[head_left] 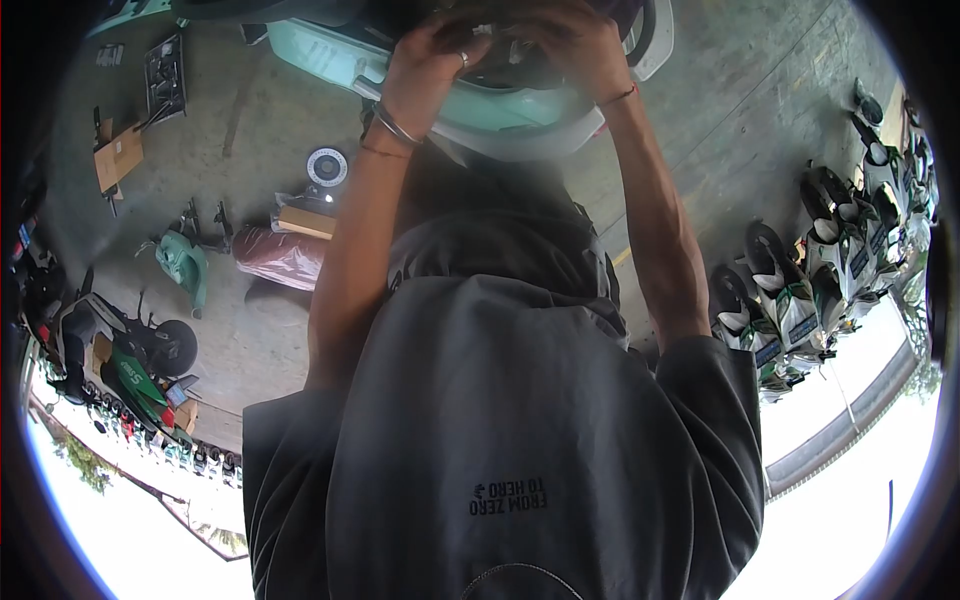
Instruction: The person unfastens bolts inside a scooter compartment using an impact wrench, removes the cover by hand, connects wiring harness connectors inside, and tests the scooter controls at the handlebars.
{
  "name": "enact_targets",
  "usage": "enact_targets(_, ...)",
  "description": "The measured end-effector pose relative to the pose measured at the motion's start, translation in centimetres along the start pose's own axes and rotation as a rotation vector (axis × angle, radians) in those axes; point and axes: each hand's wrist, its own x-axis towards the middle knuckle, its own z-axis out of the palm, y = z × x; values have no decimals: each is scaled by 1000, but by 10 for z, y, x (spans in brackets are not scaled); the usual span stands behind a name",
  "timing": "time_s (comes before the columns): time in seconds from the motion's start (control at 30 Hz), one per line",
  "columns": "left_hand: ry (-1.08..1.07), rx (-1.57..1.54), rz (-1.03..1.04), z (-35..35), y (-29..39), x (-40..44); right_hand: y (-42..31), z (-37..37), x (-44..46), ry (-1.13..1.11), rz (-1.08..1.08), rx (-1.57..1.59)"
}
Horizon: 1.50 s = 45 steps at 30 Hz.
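At the top of the head view stands a mint-green and white vehicle body (500,108), partly cut off by the frame edge. My left hand (430,65), with a ring and a metal bangle at the wrist, reaches over its dark inner part. Opposite it, my right hand (580,50) reaches over the same part, a thin red band round the wrist. Small pale bits show between the hands, too blurred to name. The fingertips of both hands are blurred or hidden, so any grip cannot be made out.
On the floor at left are a green panel (182,262), a wrapped reddish bundle (275,255), a round disc (327,167), a cardboard box (119,157) and a metal frame (166,78). A green scooter (130,370) stands lower left. Several scooters (800,290) line the right.
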Motion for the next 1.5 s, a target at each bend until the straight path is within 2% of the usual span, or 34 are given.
enact_targets(0.1,0,22,22,-4,-2,-2,-4,-2,2,9,57,96)
enact_targets(0.27,-34,20,36,-9,-9,0,-12,-15,6,-104,166,177)
enact_targets(0.4,-16,-7,60,-8,-8,3,-12,-18,10,-113,74,103)
enact_targets(0.57,-19,-56,98,-12,-8,6,-14,-16,14,-117,121,136)
enact_targets(0.7,-92,-198,29,-16,-7,9,-22,-13,17,-73,168,225)
enact_targets(0.8,-137,-280,-6,-22,-10,13,-23,-11,18,-61,127,236)
enact_targets(0.87,-144,-290,-22,-20,-9,14,-23,-9,20,-36,-32,148)
enact_targets(0.9,-107,-239,10,-17,-7,12,-25,-8,19,-36,-30,147)
enact_targets(0.97,-69,-185,41,-15,-1,11,-30,-5,19,3,146,256)
enact_targets(1.0,-36,-84,62,-15,3,10,-28,-4,19,3,144,259)
enact_targets(1.07,3,19,82,-15,9,8,-25,-2,16,-120,296,343)
enact_targets(1.2,77,255,95,-11,11,1,-20,11,7,-31,238,315)
enact_targets(1.27,94,341,80,-11,4,0,-5,19,0,-152,25,100)
enact_targets(1.4,123,407,5,-15,-26,-7,8,30,-14,-249,-51,-66)
enact_targets(1.5,100,608,110,-20,-41,-1,10,33,-14,-273,-50,-48)
